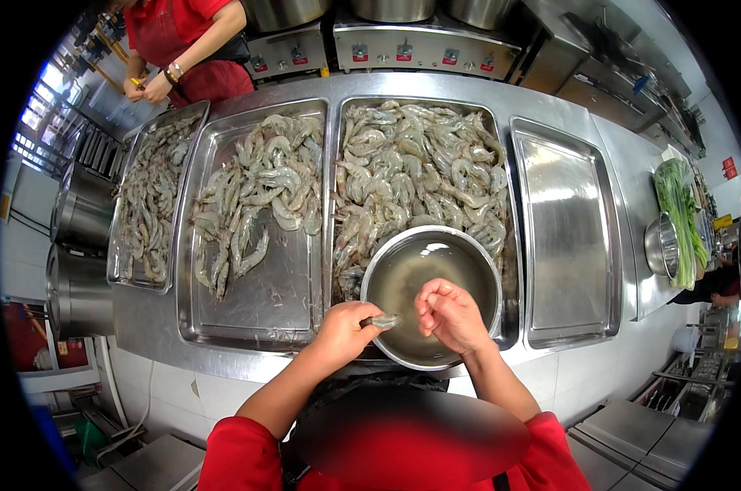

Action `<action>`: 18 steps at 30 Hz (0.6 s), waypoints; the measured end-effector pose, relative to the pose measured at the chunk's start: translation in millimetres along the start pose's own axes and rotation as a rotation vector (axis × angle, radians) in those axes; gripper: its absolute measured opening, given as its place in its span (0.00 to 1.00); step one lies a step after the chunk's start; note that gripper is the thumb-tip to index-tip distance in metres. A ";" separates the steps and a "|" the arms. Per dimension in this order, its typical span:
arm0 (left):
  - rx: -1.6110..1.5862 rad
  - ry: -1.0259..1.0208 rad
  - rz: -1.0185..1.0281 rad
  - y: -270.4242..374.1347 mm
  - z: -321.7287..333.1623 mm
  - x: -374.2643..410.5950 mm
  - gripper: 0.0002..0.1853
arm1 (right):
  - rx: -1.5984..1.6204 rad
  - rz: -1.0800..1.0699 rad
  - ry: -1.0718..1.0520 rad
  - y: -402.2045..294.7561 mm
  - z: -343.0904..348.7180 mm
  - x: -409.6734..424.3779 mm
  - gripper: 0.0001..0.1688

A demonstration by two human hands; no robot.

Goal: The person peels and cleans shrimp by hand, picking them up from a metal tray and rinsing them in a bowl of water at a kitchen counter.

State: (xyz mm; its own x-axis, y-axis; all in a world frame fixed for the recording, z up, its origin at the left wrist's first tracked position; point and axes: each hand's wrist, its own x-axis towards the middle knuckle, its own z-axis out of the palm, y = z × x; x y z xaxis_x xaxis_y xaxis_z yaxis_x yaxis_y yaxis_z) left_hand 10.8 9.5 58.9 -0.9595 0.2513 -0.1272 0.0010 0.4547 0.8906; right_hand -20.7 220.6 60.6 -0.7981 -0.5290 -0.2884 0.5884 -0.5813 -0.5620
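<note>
A raw grey shrimp (pixel 384 321) is pinched between the thumb and fingers of my left hand (pixel 347 334), at the left rim of a round steel bowl. The bowl (pixel 494 270) holds cloudy water and stands over the front of a tray heaped with raw shrimp (pixel 419 159). Above the water, my right hand (pixel 447 313) has its fingers curled in towards the thumb. Whether anything small is between those fingertips cannot be seen. To the left, another steel tray (pixel 254 316) has shrimp (pixel 278 166) mostly over its back half.
A narrower tray of smaller-looking shrimp (pixel 159 190) lies far left. A bare steel tray (pixel 570 245) is on the right. Beyond it are leafy greens (pixel 677 208) and a small metal bowl (pixel 662 248). A co-worker (pixel 186 55) stands across the table, near stoves (pixel 426 52).
</note>
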 end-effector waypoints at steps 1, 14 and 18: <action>-0.011 0.018 0.032 -1.8 -0.4 -0.7 0.06 | -0.132 -0.024 0.044 -2.2 -5.5 0.3 0.05; -0.071 0.379 0.252 -7.1 -13.7 44.1 0.05 | -1.890 -0.136 -0.016 21.2 -31.2 -11.6 0.07; -0.021 0.347 0.292 1.7 -4.9 56.1 0.04 | -1.316 -0.327 0.261 3.4 5.2 1.4 0.15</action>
State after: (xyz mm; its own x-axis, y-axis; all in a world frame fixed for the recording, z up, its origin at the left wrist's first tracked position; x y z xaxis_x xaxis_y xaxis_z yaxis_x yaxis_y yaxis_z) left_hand -44.4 20.2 55.4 -0.9575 0.0637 0.2812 0.2833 0.3891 0.8765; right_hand -19.2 214.7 62.3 -0.9618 -0.2679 -0.0556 -0.0672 0.4284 -0.9011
